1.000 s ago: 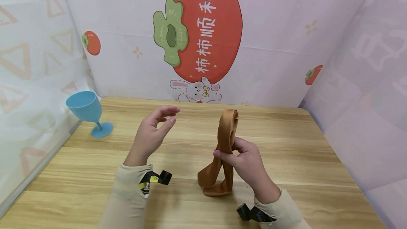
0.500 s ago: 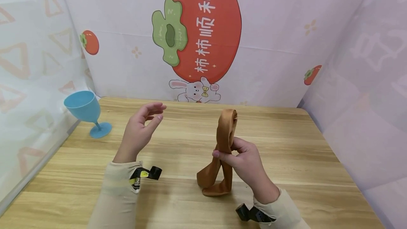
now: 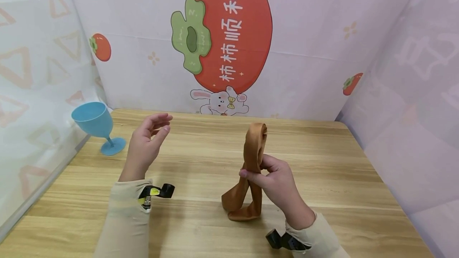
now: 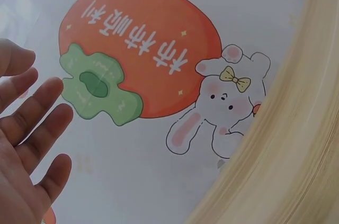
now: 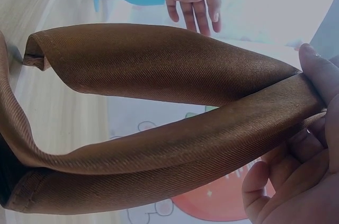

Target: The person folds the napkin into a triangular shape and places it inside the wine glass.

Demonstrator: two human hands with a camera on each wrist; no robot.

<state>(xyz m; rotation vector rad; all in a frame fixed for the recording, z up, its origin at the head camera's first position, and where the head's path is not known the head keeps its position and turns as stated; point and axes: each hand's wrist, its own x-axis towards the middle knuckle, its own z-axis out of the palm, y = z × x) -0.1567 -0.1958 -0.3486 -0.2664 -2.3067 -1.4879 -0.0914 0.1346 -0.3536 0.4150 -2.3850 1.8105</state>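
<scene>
My right hand [image 3: 281,184] pinches a brown necktie [image 3: 252,150] between thumb and fingers, right of the table's middle. Above the grip the tie stands up in a folded loop; below, its lengths hang down and spread near the tabletop. Close up in the right wrist view, the tie's ribbed cloth [image 5: 132,65] runs from the thumb in long folds. On the left, my left hand [image 3: 145,144] is raised over the table, holding nothing, its fingers loosely bent. Those fingers [image 4: 45,134] show apart in the left wrist view.
A blue plastic goblet [image 3: 94,120] stands at the table's left edge, beyond the left hand. Printed cloth [image 3: 305,51] hangs behind the wooden table [image 3: 322,150] and along both sides. Each wrist wears a small black camera.
My left hand has moved left, away from the necktie and toward the goblet. The right hand keeps the tie in the same place.
</scene>
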